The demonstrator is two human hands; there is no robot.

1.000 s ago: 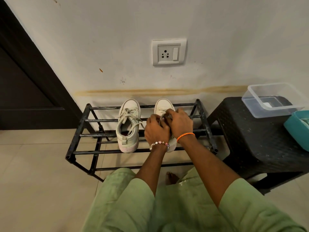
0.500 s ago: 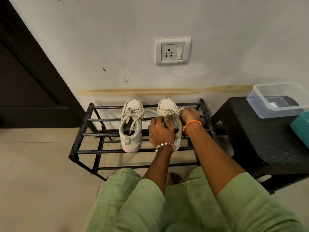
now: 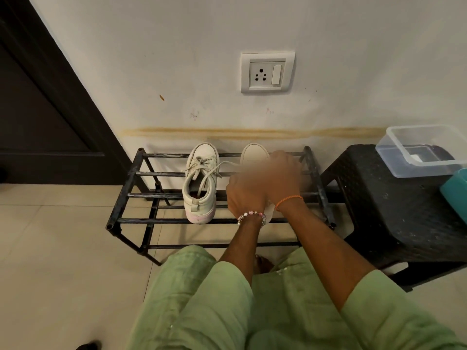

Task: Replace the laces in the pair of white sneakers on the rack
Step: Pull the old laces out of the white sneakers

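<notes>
Two white sneakers stand toes to the wall on a black metal rack. The left sneaker is laced, with its loose lace ends lying across its opening. My hands hide most of the right sneaker, so only its toe and heel show. My left hand, with a beaded bracelet, curls over the sneaker's lacing. A lace strand runs from that hand towards the left sneaker. My right hand, with an orange thread at the wrist, is motion-blurred and curled over the same lacing, close against my left hand.
A black plastic stool stands right of the rack. On it are a clear container and a teal box. A wall socket sits above the rack and a dark door is at the left. My green-clad knees fill the foreground.
My right hand, out by the sneaker's right side half a second ago, has swung back over the lacing beside my left hand. The camera has shifted slightly.
</notes>
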